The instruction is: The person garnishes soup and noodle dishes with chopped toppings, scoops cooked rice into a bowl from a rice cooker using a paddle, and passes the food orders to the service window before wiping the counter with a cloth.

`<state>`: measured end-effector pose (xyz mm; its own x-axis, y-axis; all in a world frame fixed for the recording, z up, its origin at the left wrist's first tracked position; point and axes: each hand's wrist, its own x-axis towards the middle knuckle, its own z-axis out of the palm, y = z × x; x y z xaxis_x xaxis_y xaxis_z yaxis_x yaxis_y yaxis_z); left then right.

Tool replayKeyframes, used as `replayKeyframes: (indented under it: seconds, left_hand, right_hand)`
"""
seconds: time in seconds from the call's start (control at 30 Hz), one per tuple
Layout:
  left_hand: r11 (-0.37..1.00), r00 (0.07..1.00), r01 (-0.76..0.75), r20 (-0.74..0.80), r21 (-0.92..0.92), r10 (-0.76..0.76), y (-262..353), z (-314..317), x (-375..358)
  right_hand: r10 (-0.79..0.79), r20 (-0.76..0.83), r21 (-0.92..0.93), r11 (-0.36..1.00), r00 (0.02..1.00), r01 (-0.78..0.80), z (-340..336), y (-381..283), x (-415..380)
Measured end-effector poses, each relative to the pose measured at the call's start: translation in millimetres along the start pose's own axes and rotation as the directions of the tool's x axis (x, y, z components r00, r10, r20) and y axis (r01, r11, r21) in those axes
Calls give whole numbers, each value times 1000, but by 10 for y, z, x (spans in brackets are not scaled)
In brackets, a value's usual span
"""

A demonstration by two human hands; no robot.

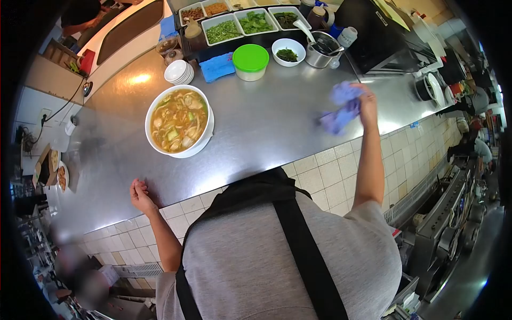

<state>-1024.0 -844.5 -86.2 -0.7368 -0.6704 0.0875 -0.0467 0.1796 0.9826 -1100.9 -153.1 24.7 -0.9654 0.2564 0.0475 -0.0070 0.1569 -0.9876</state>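
My right hand (367,105) grips a crumpled purple cloth (344,109), which hangs over the right part of the steel counter (256,128); motion blurs the cloth. At the counter's front edge on the left, my left hand (141,194) has its fingers curled in, with nothing visible in them. A large white bowl (151,136) of soup (180,120) with broth, pale chunks and green pieces stands on the counter, beyond my left hand. Neither hand touches it.
Along the back stand stacked small white dishes (180,72), a folded blue cloth (217,68), a green-lidded tub (250,60), a white bowl of greens (288,52) and a metal pot (320,55). Behind them are trays of chopped greens (222,31). Other people are at the edges.
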Motion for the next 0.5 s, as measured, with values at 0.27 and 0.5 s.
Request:
replayKeyframes:
  seconds: [0.27, 0.5]
  left_hand:
    - [1000, 999, -18, 32, 0, 18, 18, -1, -1]
    - [998, 998, 64, -19, -11, -64, 86, 28, -35]
  right_hand:
    - [-387, 237, -872, 320, 891, 371, 846, 1035, -17]
    - [-194, 790, -311, 691, 582, 653, 2046, 119, -1426]
